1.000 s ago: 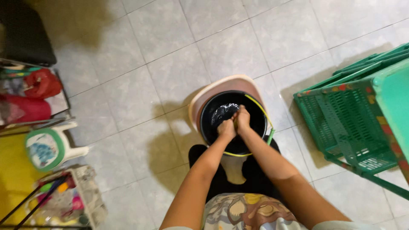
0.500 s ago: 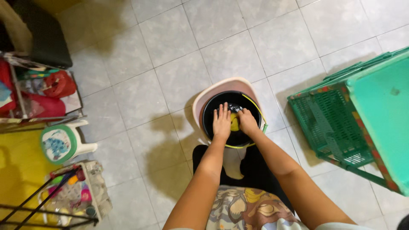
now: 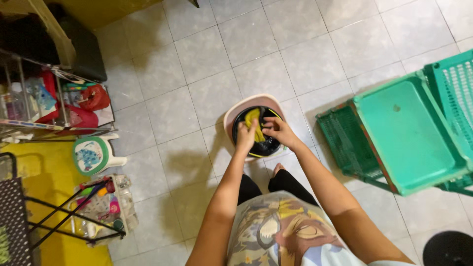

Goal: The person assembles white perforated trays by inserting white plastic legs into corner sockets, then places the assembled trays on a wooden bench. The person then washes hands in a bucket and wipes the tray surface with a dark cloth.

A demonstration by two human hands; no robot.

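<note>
So since half a second back the yellow cloth [image 3: 253,122] has come up out of the water. Before, it was just a small yellow bit squeezed low between the two hands, and now it's lifted above the rim of the black bucket [image 3: 268,146]. The view has also pulled higher, so more of the room shows.

The left hand [image 3: 245,134] is clenched around the lower part of the cloth, knuckles up. The right hand [image 3: 274,129] is just beside it, fingers curled onto the same cloth from the other side, so both are gripping it together. The cloth hangs over the middle of the bucket, its top end sticking up past the left hand.

The bucket is dark inside with something shiny in it, and a thin yellow handle loops round its near edge. It sits in a pale pink basin [image 3: 231,118] on the grey tiled floor [image 3: 197,54]. The person's feet and black trousers are right behind it.

Off to the right, well apart, there's a green plastic crate rack [image 3: 404,138] with a flat tray top. On the left, a small white and green stool [image 3: 93,155], a wire basket of colourful odds and ends [image 3: 101,209] near it, and a metal shelf [image 3: 44,106] with red bags further back.
</note>
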